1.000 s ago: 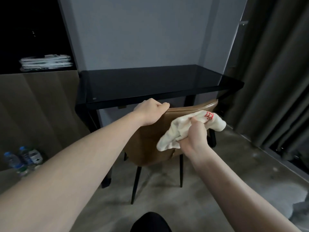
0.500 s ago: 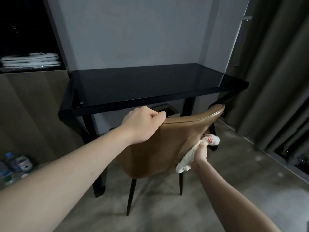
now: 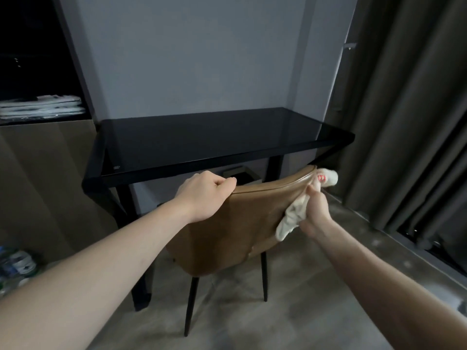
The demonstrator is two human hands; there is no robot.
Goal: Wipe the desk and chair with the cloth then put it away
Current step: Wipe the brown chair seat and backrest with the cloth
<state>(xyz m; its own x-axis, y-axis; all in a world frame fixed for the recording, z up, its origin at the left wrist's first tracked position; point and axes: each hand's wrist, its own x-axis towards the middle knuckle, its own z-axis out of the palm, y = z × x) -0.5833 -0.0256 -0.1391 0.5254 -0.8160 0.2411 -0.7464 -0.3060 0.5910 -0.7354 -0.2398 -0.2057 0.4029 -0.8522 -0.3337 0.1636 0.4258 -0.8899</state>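
The right hand [image 3: 314,210] grips the cloth [image 3: 298,213] against the chair [image 3: 237,223] back's right edge; the left hand [image 3: 204,192] clutches its top rim. The table [image 3: 209,140] lies just beyond the chair.

- A pale grey wall [image 3: 202,59] is standing behind, dimly lit.
- Dark curtains [image 3: 409,109] are hanging on the right.
- Water bottles [image 3: 17,263] are sitting on the mottled grey floor [image 3: 316,311].
- Folded white items [image 3: 43,107] are lying on a shelf.
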